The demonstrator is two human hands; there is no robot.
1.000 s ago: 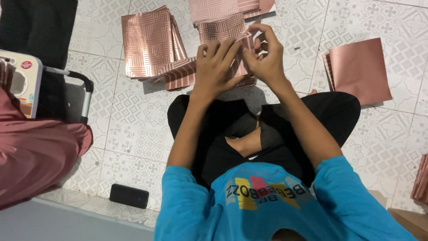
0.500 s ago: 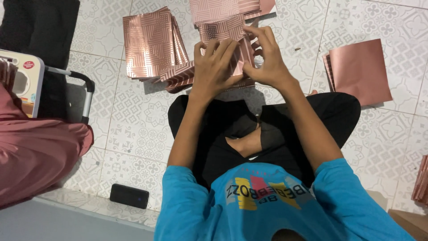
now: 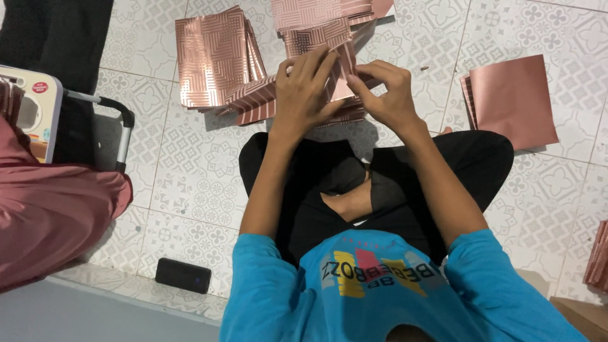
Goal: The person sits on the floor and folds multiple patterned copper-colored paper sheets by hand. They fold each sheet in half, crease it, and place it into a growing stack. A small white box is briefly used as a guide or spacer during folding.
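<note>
At the far left edge a pale, boxy case [image 3: 28,107] with a small round red label stands beside a black-gripped metal handle [image 3: 117,130], and a pink cloth [image 3: 50,215] spreads across the near left. A small black slab, perhaps a phone [image 3: 183,275], lies on the pale ledge [image 3: 95,310] at the near edge.

Further right, on the far part of the floor, a stack of rose-gold sheets with a striped, maze-like pattern [image 3: 212,57] lies flat, a few loose striped sheets fanning out from under it toward the centre.

At centre the left hand [image 3: 303,95] lies spread, fingers forward, over a folded rose-gold patterned sheet [image 3: 316,38], pressing on its near part. Just right of it the right hand [image 3: 386,95] pinches the same sheet's near edge between fingertips and thumb. The sheet sits on the floor just beyond the person's crossed legs in black trousers, and more patterned sheets [image 3: 310,9] lie beyond it at the top edge.

To the right, well apart from the hands, a plain rose-gold stack [image 3: 513,101] lies flat. At the far right edge, near, another pinkish pile [image 3: 598,253] is partly cut off.

The floor [image 3: 190,164] is white tile with a grey ornamental pattern.
</note>
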